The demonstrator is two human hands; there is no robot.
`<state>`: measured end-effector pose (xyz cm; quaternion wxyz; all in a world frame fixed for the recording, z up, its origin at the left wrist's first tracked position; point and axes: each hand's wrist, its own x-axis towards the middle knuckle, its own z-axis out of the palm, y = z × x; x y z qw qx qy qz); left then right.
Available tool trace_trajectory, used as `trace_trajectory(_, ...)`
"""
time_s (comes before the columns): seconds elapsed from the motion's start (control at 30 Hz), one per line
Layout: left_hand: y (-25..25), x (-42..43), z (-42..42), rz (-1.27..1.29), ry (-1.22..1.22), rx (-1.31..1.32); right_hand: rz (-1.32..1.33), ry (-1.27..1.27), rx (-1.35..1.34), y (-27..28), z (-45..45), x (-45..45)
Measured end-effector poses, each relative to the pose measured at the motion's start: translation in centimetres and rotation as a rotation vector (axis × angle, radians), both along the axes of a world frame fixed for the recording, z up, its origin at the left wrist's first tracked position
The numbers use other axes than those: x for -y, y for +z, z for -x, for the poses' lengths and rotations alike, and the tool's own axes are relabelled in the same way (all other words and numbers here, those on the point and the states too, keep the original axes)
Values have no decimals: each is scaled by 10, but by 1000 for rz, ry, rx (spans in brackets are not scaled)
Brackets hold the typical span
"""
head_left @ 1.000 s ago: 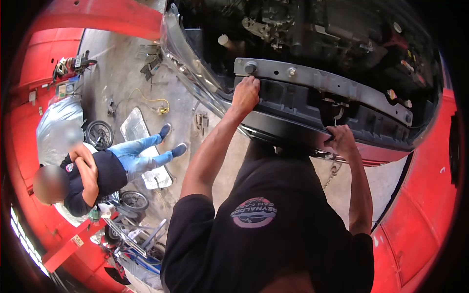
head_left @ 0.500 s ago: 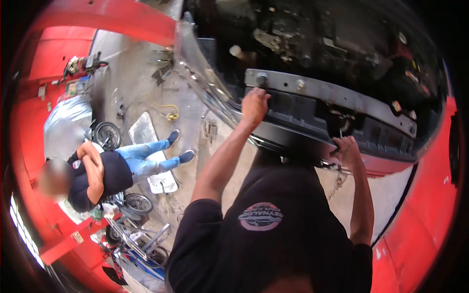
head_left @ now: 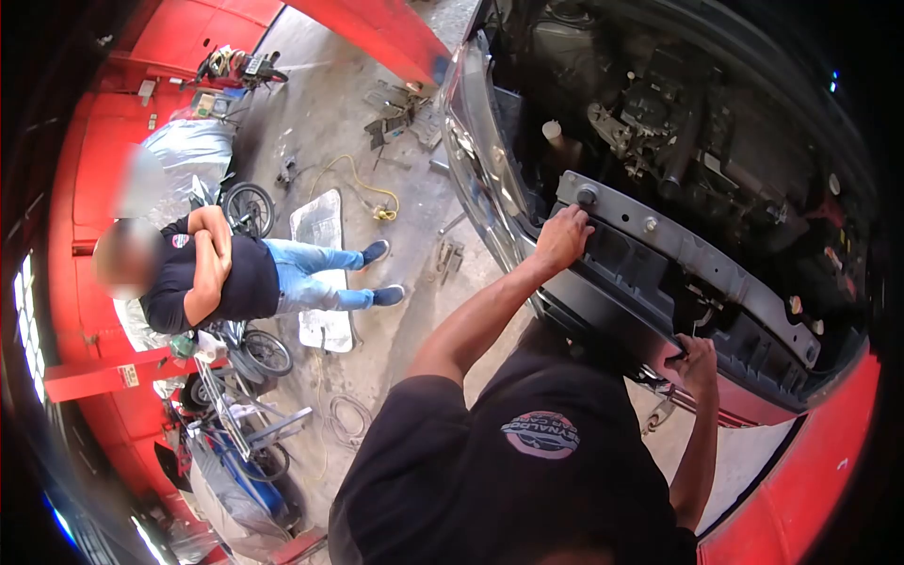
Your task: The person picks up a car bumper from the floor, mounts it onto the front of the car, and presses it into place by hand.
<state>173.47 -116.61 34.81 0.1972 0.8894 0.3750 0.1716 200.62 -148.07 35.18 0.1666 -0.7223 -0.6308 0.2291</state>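
The front of a car, its engine bay (head_left: 659, 113) uncovered, lies before me. My left hand (head_left: 563, 235) has its fingers curled over the top edge of the front bumper (head_left: 603, 297), just below a rubber stop on the grey metal crossbar (head_left: 692, 243). Farther right, my right hand (head_left: 695, 365) grips the same bumper's edge near the middle, below the hood latch (head_left: 704, 311). Its fingertips are partly hidden. The headlight (head_left: 490, 141) is left of my left hand. A chain (head_left: 656, 414) hangs under the bumper.
A person (head_left: 226, 268) stands at the left with arms folded. Bicycles (head_left: 247, 209) and a motorbike (head_left: 240, 66) line the red wall. A yellow cable (head_left: 363, 188), a silver sheet (head_left: 320, 221) and loose parts (head_left: 395, 111) lie on the concrete floor. A red post (head_left: 377, 33) rises beside the car.
My view has turned left, so the car and my hands appear farther right and lower. Both hands keep their hold on the bumper at about the same places.
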Motion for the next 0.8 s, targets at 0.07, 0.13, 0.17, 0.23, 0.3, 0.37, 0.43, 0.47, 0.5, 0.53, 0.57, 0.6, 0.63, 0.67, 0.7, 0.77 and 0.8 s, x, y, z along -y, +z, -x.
trace_trajectory(0.07, -3, -2, 2, 17, 3, -41, 0, 0, -1, 2, 1, -2)
trace_trajectory(0.13, -7, -1, 0, 2, -28, -47, 23, -8, -5, 0, -1, -2)
trace_trajectory(0.17, -9, -2, 0, -5, -39, -51, 35, -8, -8, -1, -1, -2)
trace_trajectory(0.23, -6, -5, 0, -27, -120, -87, 35, -20, 17, 5, 3, -3)
trace_trajectory(0.3, -5, -10, 2, -38, -149, -89, 39, -25, 25, 9, 5, -6)
trace_trajectory(0.37, -5, -7, 3, -31, -136, -59, 55, -31, 16, 11, 6, -6)
trace_trajectory(0.43, -1, -2, 1, 3, -43, -24, 68, -50, 14, 14, 7, -9)
trace_trajectory(0.47, 1, -2, 0, 22, -13, -24, 72, -54, 10, 15, 7, -10)
trace_trajectory(0.5, 2, 0, 0, 43, 19, -24, 80, -55, 6, 17, 7, -10)
trace_trajectory(0.53, -1, 0, -1, 48, 8, -40, 101, -62, 4, 19, 8, -10)
trace_trajectory(0.57, -4, -1, -4, 51, -2, -56, 121, -67, 2, 20, 8, -12)
trace_trajectory(0.6, -4, -1, -4, 54, -10, -73, 141, -71, 0, 21, 8, -12)
trace_trajectory(0.63, -4, -2, -2, 11, -77, -80, 141, -69, -4, 22, 9, -12)
trace_trajectory(0.67, -4, -4, 0, -34, -142, -86, 140, -64, -5, 21, 9, -12)
trace_trajectory(0.7, -3, -7, 0, -82, -205, -87, 137, -59, -1, 19, 7, -12)
trace_trajectory(0.77, -2, -6, 2, -50, -141, -36, 112, -48, -29, 9, 2, -6)
trace_trajectory(0.8, 0, -5, 5, -34, -113, -19, 145, -56, -49, 7, 2, -8)
